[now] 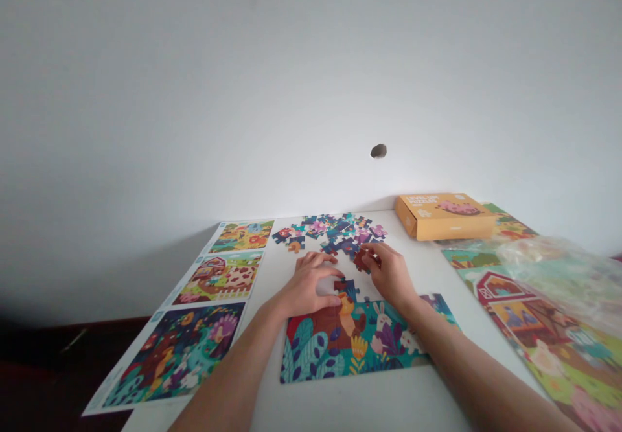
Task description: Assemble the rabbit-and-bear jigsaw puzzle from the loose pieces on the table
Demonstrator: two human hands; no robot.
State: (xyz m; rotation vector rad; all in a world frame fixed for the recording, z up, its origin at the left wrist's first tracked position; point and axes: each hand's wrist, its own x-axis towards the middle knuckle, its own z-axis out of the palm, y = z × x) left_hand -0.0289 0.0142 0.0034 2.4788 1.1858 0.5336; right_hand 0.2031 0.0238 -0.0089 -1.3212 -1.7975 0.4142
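Bare forearms (227,372) overlap a leafy teal puzzle (323,353) showing a white rabbit (383,319).

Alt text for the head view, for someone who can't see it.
A person's right hand pinches a brown puzzle piece beyond a partly built puzzle, the left hand at its far edge. Loose pieces lie behind; a picture sheet is left, an orange box and farm picture right.
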